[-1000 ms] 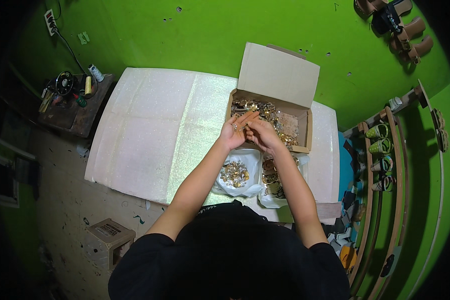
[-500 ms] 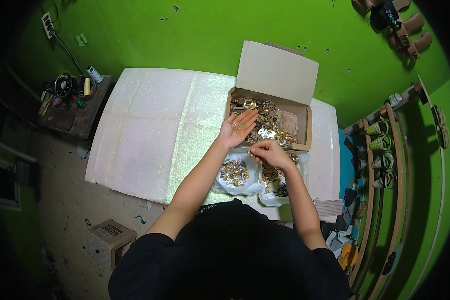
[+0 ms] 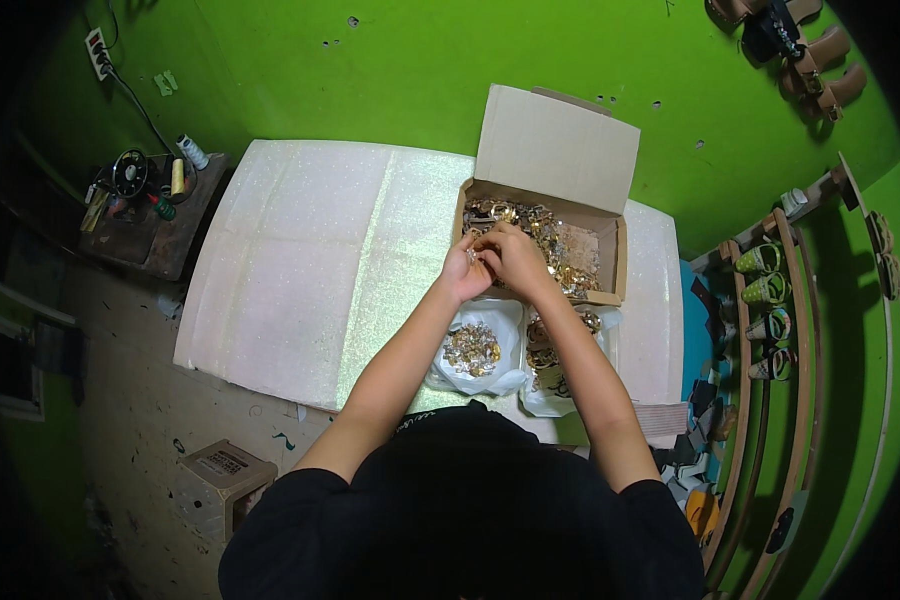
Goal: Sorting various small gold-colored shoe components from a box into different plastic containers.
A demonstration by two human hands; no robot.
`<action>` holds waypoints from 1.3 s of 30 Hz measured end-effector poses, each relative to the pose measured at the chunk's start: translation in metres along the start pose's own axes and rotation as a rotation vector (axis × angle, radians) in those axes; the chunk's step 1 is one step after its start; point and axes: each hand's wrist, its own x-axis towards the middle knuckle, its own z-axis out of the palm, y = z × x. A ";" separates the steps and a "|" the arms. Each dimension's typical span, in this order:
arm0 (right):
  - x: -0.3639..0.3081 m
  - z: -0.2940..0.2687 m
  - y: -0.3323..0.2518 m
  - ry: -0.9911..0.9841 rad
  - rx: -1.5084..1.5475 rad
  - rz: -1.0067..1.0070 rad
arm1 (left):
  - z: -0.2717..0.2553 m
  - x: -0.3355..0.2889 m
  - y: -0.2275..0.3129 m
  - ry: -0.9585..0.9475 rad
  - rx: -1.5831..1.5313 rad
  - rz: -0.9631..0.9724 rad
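My left hand (image 3: 462, 274) is palm up at the near left corner of an open cardboard box (image 3: 621, 245), with small shiny pieces in the palm. Over that palm, my right hand (image 3: 520, 262) bends down with its fingers drawn together; what they pinch is hidden. Gold and silver metal ornaments (image 3: 540, 222) fill much of the box. Nearer to me, a container lined with a white plastic bag (image 3: 512, 325) holds small glittering ornaments (image 3: 472, 347). Beside it on the right, a second lined container (image 3: 611, 345) holds larger ornaments, partly covered by my right forearm.
The table has a pale, shimmering cover (image 3: 290, 230). The box's lid (image 3: 558, 135) stands up near the green wall. At left are a dark sewing table (image 3: 155, 235) with thread spools and a stool (image 3: 225, 470). Sandals sit on a wooden rack (image 3: 735, 400) at right.
My right hand has moved up and away from above the bags to my left palm. Its fingers now cover part of the palm, which lay open to view before.
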 end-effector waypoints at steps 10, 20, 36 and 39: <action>0.016 0.013 0.005 -0.039 -0.123 0.062 | 0.048 0.006 -0.023 0.559 0.273 0.149; 0.019 0.013 0.000 -0.114 -0.256 -0.051 | 0.050 0.005 -0.020 0.547 0.302 0.152; 0.015 0.001 0.012 -0.146 -0.312 -0.051 | 0.025 0.006 -0.013 0.411 0.156 0.140; 0.014 -0.001 0.012 -0.186 -0.323 -0.077 | 0.019 0.003 -0.013 0.210 0.054 0.079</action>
